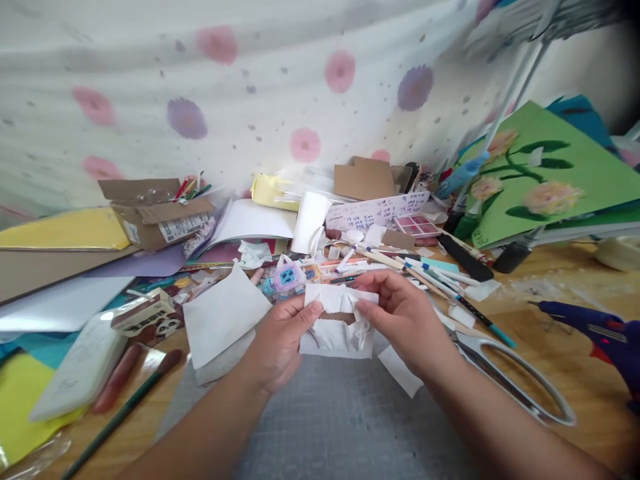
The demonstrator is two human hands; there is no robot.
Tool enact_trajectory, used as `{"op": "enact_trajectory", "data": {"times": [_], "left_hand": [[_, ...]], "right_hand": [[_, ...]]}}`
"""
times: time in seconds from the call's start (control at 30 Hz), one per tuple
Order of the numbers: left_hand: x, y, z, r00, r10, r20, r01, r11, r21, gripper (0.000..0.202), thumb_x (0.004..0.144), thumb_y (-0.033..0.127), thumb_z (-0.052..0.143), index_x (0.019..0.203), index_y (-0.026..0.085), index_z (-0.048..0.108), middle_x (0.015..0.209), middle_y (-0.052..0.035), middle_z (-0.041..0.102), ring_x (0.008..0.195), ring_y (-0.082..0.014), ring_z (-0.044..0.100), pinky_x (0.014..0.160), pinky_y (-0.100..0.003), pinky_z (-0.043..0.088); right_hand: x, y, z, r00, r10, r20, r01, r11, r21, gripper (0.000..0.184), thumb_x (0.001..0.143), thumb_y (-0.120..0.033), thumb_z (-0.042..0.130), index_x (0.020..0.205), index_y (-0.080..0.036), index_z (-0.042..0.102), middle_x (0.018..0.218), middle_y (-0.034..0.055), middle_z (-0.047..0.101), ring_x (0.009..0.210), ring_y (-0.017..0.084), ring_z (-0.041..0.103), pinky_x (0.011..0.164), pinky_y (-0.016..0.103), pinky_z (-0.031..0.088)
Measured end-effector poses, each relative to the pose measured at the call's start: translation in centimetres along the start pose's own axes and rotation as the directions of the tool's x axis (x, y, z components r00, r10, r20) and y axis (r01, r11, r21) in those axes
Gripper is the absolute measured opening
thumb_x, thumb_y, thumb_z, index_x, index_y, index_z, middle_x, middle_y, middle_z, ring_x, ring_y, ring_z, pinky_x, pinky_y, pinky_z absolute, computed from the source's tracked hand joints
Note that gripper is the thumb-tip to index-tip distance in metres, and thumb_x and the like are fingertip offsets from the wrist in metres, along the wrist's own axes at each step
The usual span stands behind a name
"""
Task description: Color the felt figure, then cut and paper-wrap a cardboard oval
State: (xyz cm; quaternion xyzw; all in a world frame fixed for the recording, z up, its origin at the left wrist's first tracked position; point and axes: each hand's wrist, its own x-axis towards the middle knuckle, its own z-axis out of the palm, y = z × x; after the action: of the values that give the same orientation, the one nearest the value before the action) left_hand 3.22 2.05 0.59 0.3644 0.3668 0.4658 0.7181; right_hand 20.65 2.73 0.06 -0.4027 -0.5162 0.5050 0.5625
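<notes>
Between my two hands is a small white piece of paper with a torn, ragged hole in its middle. Brown shows through the hole. My left hand pinches its left edge, thumb on top. On the opposite edge, my right hand grips it between thumb and fingers. Both hands hold it just above a grey mat. A larger white sheet lies left of my left hand. Under my right hand sticks out another white paper piece, and scissors lie beside my right forearm.
A blue glue gun rests at the right. Pens and brushes crowd the table behind my hands. Left are a long brush, a panda-printed box and an opened cardboard box. A green flower picture leans at the right.
</notes>
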Motion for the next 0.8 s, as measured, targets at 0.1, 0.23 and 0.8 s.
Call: {"op": "enact_trajectory", "data": {"times": [0.1,0.23,0.8], "left_hand": [[-0.52,-0.46,0.32,0.998,-0.009,-0.063,0.007,1.000,-0.025,0.025,0.077,0.026,0.074,0.098,0.013,0.073,0.088,-0.0105,0.077,0.086,-0.0258,0.072,0.081,-0.037,0.055],[-1.01,-0.75,0.82,0.988,-0.010,-0.153,0.001,0.998,-0.060,0.026,0.075,0.027,0.075,0.098,0.014,0.073,0.084,-0.0087,0.077,0.084,-0.0256,0.072,0.077,-0.036,0.056],[-1.11,-0.42,1.00,0.970,0.042,-0.239,-0.075,0.989,-0.131,0.042,0.076,0.027,0.074,0.113,0.011,0.065,0.094,-0.0112,0.076,0.088,-0.0273,0.071,0.074,-0.035,0.056]], "right_hand": [[-0.43,0.03,0.10,0.995,0.099,-0.030,-0.097,0.993,0.061,0.027,0.066,-0.023,0.075,0.090,-0.019,0.062,0.082,0.0021,0.067,0.070,0.015,0.061,0.060,0.026,0.049],[-0.73,0.05,0.11,0.987,0.162,0.014,-0.163,0.980,0.117,0.027,0.068,-0.027,0.078,0.089,-0.020,0.064,0.078,0.0012,0.067,0.069,0.015,0.062,0.058,0.024,0.049],[-1.09,0.68,0.65,0.942,0.281,0.183,-0.328,0.886,0.329,0.028,0.072,-0.043,0.075,0.066,-0.017,0.068,0.060,-0.0009,0.060,0.054,0.011,0.051,0.053,0.023,0.040]]}}
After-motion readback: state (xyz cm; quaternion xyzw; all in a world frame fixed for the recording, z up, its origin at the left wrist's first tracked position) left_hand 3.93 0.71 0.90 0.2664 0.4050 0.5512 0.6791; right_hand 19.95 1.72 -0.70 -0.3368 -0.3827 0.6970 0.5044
